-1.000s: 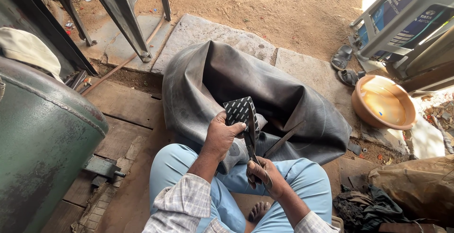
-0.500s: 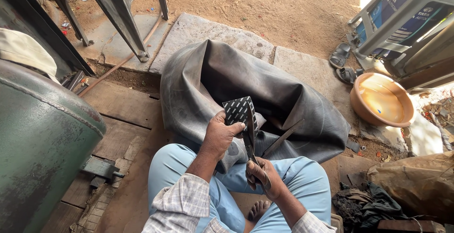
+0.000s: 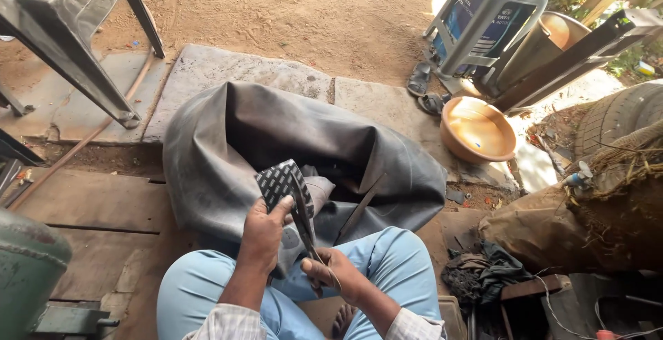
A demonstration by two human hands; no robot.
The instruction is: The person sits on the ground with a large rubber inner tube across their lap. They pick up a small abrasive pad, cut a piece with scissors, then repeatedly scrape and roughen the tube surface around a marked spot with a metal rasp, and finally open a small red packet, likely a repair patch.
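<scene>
— Two hands on work: left hand (image 3: 262, 233) gripping patch (image 3: 280, 182), thumb across its face; right hand (image 3: 331, 274) closed on scissors (image 3: 304, 219).
— Changes since earlier views?
— Barely any. Same holds, patch still upright over lap, before tube (image 3: 228, 140). Blades against patch edge; gap unclear.
— Meaning?
— Probably trimming under way, unfinished.

I see a black rubber patch (image 3: 280, 181) with a raised grid pattern, held upright and slightly curled over my lap. Scissors (image 3: 304, 224) run along its right edge, blades pointing up, seemingly cutting into it. Behind lies a large dark inner tube (image 3: 290, 133), deflated and folded on the ground.
</scene>
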